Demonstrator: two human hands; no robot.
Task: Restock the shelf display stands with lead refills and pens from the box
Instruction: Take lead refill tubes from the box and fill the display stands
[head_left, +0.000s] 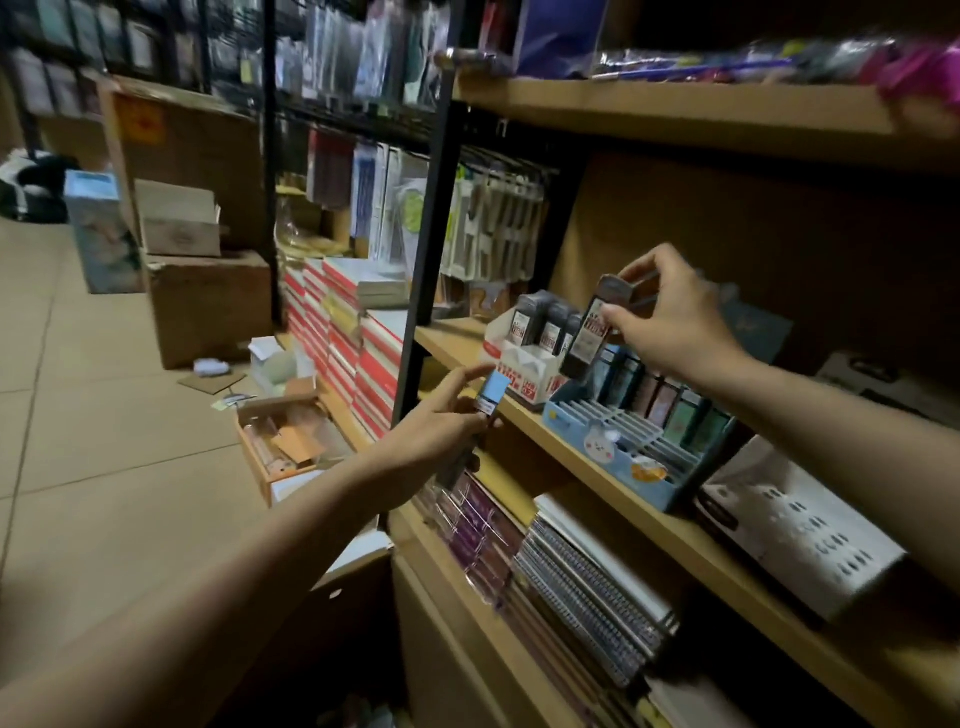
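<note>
My right hand (670, 317) pinches a dark lead refill case (592, 327) by its top, holding it tilted just above the blue slotted display stand (618, 436) on the middle wooden shelf. Several pastel refill cases (670, 400) stand in the blue stand's back rows; its front slots look vacant. To its left, a white and red display stand (524, 364) holds a few dark refill cases (545, 322). My left hand (441, 431) grips a light blue refill case (491, 395) in front of the shelf edge, below the white stand.
A white perforated box (800, 530) sits right of the blue stand. Notebooks (587, 582) fill the shelf below. An open cardboard box (285, 441) of stock lies on the tiled floor at left, near stacked red-edged books (353, 338) and brown cartons (208, 306).
</note>
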